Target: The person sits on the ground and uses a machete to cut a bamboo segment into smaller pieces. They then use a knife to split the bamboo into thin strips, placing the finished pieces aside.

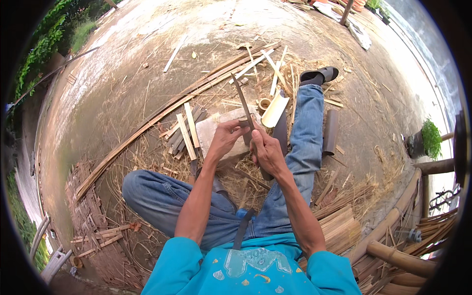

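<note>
My right hand (268,151) is closed round a long, dark, narrow knife (242,97), its tip pointing away from me and slightly left. A dark end shows below that hand. My left hand (226,138) is closed, its fingertips pinching a small dark piece (243,123) against the knife's side; its kind is hard to make out. Both hands are over a pale flat block (209,129) on the ground between my legs. Just beyond the right hand lie a split bamboo half (276,109) with a pale inside and a short bamboo ring (264,103).
Long bamboo strips (162,110) run diagonally on the left. Short slats (186,135) lie left of the block. A dark bamboo half (331,132) rests beside my outstretched right leg. Bundled strips (339,228) and a bamboo pole frame (393,214) stand at right. Shavings litter the ground.
</note>
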`<state>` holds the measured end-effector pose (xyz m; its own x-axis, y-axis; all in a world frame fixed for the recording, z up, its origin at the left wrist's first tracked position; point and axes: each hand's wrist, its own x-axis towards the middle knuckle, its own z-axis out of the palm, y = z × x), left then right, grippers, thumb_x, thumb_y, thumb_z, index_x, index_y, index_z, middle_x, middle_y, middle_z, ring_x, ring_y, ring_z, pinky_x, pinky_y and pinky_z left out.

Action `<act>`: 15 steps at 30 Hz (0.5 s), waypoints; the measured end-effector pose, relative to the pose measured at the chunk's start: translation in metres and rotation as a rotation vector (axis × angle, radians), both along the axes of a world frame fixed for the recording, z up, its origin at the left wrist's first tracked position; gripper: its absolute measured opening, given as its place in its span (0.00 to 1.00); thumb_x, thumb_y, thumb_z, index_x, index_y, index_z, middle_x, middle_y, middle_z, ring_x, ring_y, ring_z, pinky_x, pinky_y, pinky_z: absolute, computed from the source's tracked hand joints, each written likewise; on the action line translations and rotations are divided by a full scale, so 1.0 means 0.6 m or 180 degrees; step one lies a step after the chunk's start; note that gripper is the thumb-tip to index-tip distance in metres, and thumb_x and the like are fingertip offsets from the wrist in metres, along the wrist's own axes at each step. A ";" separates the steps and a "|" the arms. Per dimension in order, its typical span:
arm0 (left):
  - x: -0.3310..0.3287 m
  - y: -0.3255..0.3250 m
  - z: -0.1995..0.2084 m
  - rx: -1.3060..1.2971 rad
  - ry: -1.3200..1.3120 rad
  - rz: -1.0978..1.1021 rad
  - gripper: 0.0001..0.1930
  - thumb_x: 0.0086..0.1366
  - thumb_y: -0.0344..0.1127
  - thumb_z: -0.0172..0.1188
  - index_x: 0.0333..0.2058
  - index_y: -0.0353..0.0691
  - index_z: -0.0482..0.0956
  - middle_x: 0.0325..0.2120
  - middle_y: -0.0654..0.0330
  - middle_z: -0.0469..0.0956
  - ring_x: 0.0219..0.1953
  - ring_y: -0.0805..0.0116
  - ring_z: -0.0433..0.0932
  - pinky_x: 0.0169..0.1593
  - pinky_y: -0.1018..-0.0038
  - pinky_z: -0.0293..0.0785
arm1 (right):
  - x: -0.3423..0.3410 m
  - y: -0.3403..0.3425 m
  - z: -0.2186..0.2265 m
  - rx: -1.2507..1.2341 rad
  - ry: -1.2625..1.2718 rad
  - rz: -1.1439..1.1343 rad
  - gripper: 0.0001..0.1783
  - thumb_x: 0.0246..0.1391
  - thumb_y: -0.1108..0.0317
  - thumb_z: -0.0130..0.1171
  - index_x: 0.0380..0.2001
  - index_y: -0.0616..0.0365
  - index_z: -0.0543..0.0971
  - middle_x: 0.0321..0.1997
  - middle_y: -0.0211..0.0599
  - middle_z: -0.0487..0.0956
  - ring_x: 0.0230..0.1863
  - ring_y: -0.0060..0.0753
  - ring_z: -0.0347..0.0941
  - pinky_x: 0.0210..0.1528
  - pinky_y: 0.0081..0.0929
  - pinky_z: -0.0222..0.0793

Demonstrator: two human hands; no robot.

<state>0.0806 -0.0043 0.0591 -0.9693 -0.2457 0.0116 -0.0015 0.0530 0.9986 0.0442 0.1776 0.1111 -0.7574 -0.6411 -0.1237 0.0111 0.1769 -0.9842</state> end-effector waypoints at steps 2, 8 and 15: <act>-0.002 0.003 0.004 0.0004 -0.0076 0.0032 0.11 0.69 0.34 0.67 0.47 0.37 0.88 0.36 0.64 0.86 0.41 0.75 0.79 0.50 0.71 0.76 | -0.002 0.000 -0.004 0.0009 -0.0020 -0.0024 0.28 0.77 0.49 0.42 0.74 0.43 0.65 0.24 0.28 0.72 0.18 0.18 0.69 0.19 0.21 0.68; -0.001 0.004 0.005 0.0094 -0.0077 0.0021 0.10 0.69 0.34 0.67 0.45 0.37 0.88 0.35 0.65 0.86 0.40 0.76 0.78 0.49 0.71 0.74 | 0.001 0.003 0.005 0.0051 -0.0074 -0.0017 0.28 0.77 0.49 0.43 0.74 0.40 0.65 0.24 0.28 0.73 0.17 0.18 0.69 0.19 0.21 0.68; -0.006 0.005 -0.005 0.0163 0.0003 0.0006 0.10 0.69 0.33 0.67 0.45 0.36 0.87 0.35 0.66 0.85 0.39 0.77 0.77 0.48 0.72 0.74 | -0.001 0.005 0.003 0.0100 -0.0116 -0.0058 0.28 0.77 0.49 0.44 0.74 0.40 0.65 0.24 0.27 0.73 0.17 0.17 0.68 0.19 0.21 0.68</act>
